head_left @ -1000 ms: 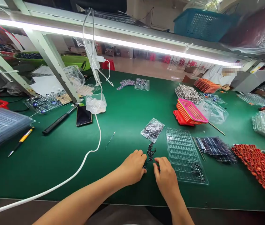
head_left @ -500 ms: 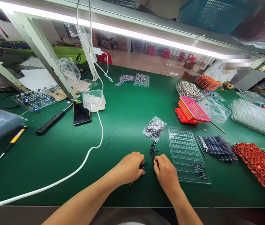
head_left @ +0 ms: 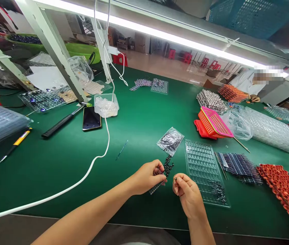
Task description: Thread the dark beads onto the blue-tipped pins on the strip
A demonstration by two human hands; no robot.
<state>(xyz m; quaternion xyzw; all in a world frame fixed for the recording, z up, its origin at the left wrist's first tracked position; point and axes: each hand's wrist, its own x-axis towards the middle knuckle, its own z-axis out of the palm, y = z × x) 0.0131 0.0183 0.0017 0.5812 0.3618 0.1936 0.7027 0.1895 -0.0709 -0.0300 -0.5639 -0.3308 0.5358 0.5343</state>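
My left hand (head_left: 149, 177) is closed on a beaded strip (head_left: 155, 188), dark and row-like, partly hidden under the fingers. Just to its right, my right hand (head_left: 189, 195) is turned palm inward and pinches a tiny dark bead (head_left: 176, 179) between thumb and finger. Loose black beads (head_left: 169, 166) lie in a small pile between and beyond the hands. A clear plastic bag (head_left: 170, 141) of dark beads rests behind the pile. Right of my hands sits a clear ridged tray (head_left: 199, 160), with dark wire-ended pieces (head_left: 218, 191) in its near right corner.
Stacks of dark strips (head_left: 239, 167) and orange pieces (head_left: 282, 190) lie at right, behind them a pink basket (head_left: 216, 122) and a clear bundle (head_left: 269, 129). At left are a phone (head_left: 91, 118), hammer (head_left: 60, 125), pen (head_left: 16, 144) and white cable (head_left: 93, 163). Someone sits far right.
My left hand has lifted and turned, showing the strip in it. My right hand has drawn back from the pile and rolled over with a bead. The clear bundle at right has shifted leftward.
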